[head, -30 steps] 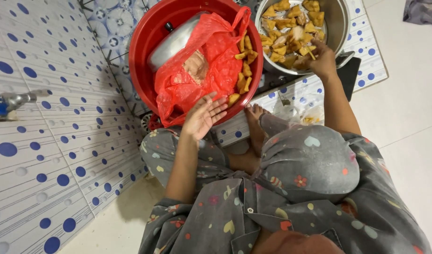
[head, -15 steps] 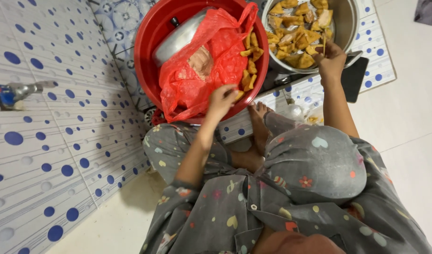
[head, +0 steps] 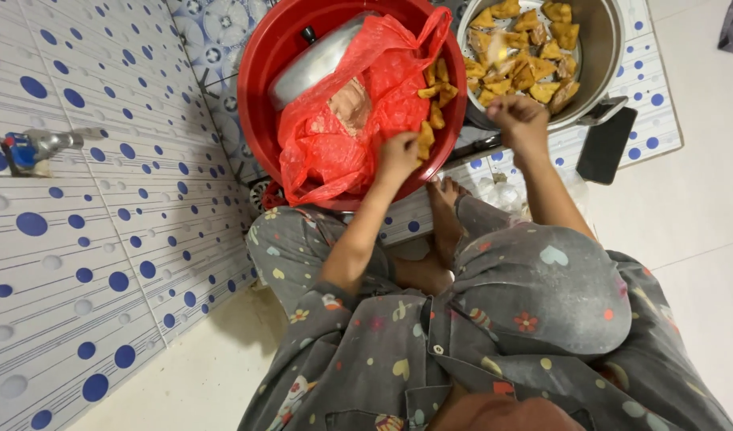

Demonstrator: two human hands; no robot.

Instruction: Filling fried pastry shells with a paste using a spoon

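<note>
Pinching a yellow wedge (head: 425,140) in the red basin (head: 263,72), your left hand (head: 397,156) closes; at two o'clock, your right hand (head: 520,118), loosely curled, hovers over the steel pot (head: 602,48).

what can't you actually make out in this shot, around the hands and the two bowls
Head view only:
- Left hand: fingers curl over yellow pieces in the red basin; grip hidden.
- Right hand: seen from behind, over the metal pot; a piece above it is motion-blurred.
- Red plastic bag: contents veiled.
- Basin and pot tops: cut off by the frame edge.
</note>
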